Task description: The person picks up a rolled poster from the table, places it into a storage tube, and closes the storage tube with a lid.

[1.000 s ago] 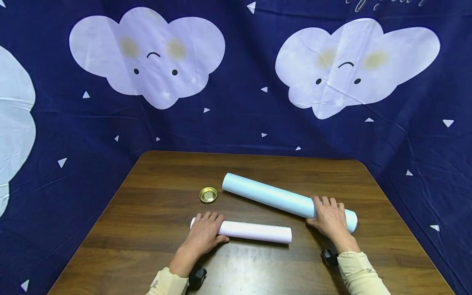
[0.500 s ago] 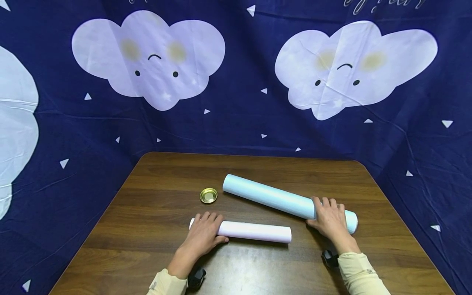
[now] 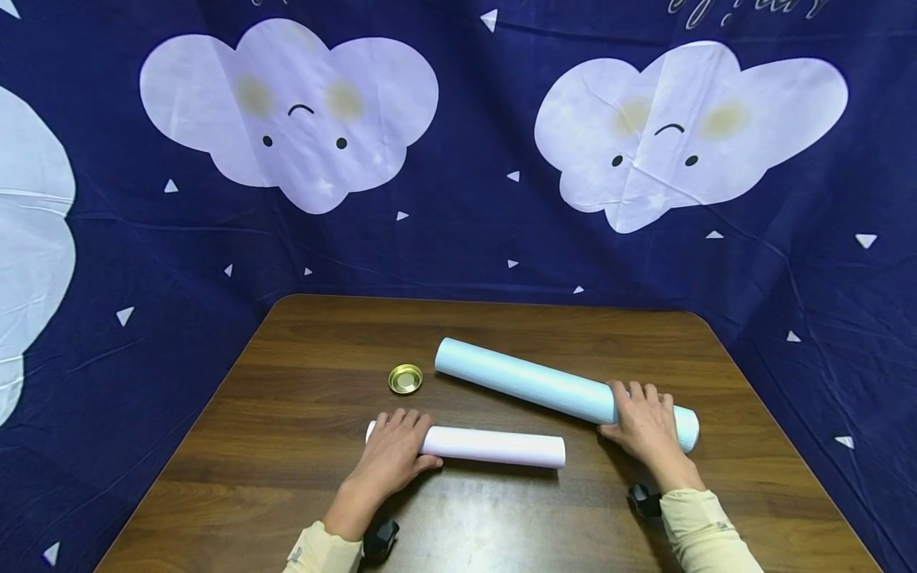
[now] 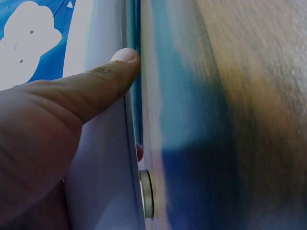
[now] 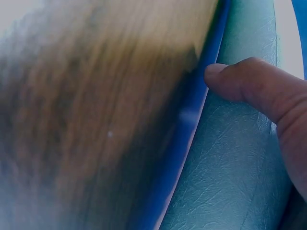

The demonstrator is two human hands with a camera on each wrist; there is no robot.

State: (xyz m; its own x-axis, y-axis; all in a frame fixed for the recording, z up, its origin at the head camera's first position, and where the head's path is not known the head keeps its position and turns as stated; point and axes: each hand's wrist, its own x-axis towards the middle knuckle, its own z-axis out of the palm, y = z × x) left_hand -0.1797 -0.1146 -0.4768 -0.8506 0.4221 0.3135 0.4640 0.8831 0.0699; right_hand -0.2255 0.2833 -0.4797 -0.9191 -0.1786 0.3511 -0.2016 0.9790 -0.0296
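Note:
A smooth white roll [image 3: 494,446] lies crosswise near the middle of the table, and my left hand [image 3: 396,450] grips it by its left end. In the left wrist view the thumb [image 4: 105,79] lies across the roll, and most of the other fingers are hidden behind it. Farther back, a longer and thicker light blue roll [image 3: 526,380] slants down to the right. My right hand [image 3: 647,426] holds it near its right end, fingers over the top. The right wrist view shows the right thumb [image 5: 240,81] against its finely creased surface [image 5: 225,158].
A small, shallow gold dish [image 3: 405,380] sits behind my left hand, left of the blue roll's far end. The brown wooden table [image 3: 322,334] has rounded back corners. A dark blue cloth with white clouds [image 3: 458,239] hangs behind and beside it.
Both hands keep their grip. The blue roll and right hand have shifted very slightly right, while the white roll and left hand have edged slightly left, its right end a touch higher in view.

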